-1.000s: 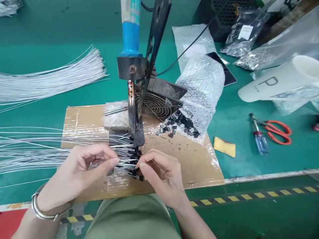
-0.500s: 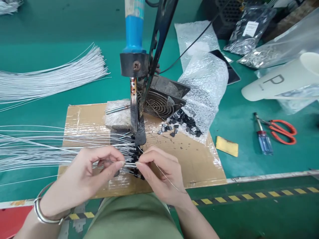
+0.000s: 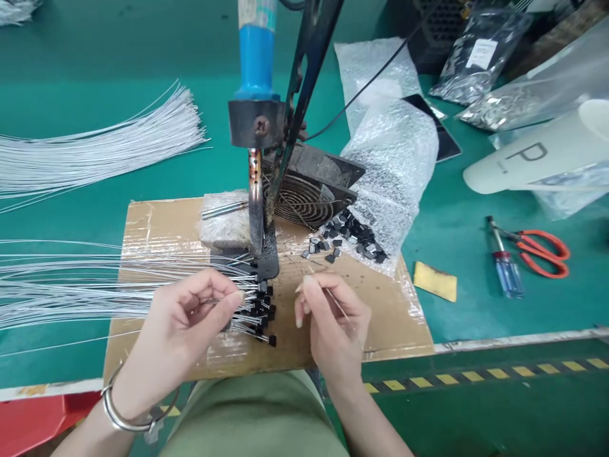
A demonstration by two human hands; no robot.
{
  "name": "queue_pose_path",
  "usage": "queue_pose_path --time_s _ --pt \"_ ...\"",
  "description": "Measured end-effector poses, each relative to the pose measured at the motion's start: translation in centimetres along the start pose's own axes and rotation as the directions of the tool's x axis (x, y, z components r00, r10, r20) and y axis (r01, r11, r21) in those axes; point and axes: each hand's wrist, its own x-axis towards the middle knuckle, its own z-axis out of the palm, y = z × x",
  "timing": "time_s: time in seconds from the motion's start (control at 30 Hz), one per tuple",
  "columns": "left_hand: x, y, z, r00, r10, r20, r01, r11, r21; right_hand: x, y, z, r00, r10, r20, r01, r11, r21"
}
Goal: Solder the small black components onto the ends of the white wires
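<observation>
My left hand is closed, thumb and forefinger pinched on a thin wire that is mostly hidden by the fingers. Just beyond its fingertips lie the black-capped ends of several white wires, which stretch off to the left. My right hand is over the cardboard, apart from the left. A thin strand of what looks like solder wire runs through its curled fingers. Above both hands, a blue-handled soldering iron is clamped upright with its tip pointing down.
A round-grilled fan stands behind the iron. Small black pieces lie beside bubble wrap. Rightward are a yellow sponge, a screwdriver and orange-handled scissors. A thick white wire bundle lies back left.
My right hand has drawn away to the right from the left fingertips and turned upward, still holding the thin strand. My left hand has shifted slightly right, and the black-capped ends show more.
</observation>
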Motion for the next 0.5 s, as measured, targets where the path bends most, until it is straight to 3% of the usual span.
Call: queue_pose_path --time_s 0.27,0.5 --pt "-0.1 0.7 0.7 0.999 -0.041 0.014 0.041 0.999 0.008 -0.2 -1.0 1.8 0.966 0.148 0.215 -0.165 0.984 0.064" --pt "-0.4 0.4 0.9 1.0 -0.027 0.0 0.027 0.999 0.041 -0.4 -1.2 2.1 0.926 0.258 0.276 -0.313 0.933 0.178"
